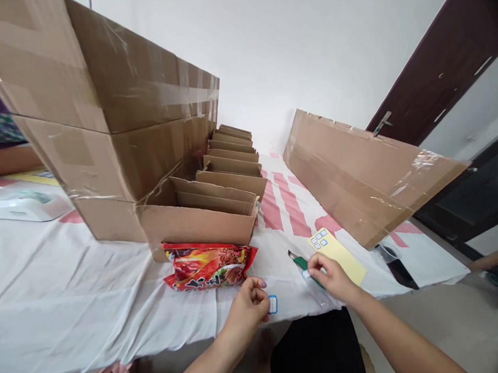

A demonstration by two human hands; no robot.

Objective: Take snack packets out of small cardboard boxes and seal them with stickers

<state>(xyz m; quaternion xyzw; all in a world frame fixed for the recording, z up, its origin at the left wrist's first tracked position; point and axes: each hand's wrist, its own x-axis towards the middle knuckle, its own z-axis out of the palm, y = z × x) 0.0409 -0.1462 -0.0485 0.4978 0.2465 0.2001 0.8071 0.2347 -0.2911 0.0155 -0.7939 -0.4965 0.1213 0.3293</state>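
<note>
My left hand [252, 303] is closed, fingers curled, at the table's front edge. At its fingertips shows a small blue-bordered white label [273, 304]. Just behind this hand lies a red food packet [211, 268] with meat pictures, against the front cardboard bin. My right hand [327, 275] is closed in a pinch, above the green handle of a utility knife [299, 261] whose blade points away to the left. A tiny whitish piece shows by its fingertips, too small to make out. Beside it lies a yellow sheet [338, 257] bearing several blue-bordered labels.
A row of open cardboard bins [201, 219] runs back along a tall taped box wall [146, 97]. At right stands a long cardboard panel [355, 171]. A clear cup [388, 252] and a dark flat object [402, 273] sit near the right edge; a white device [27, 206] is at left.
</note>
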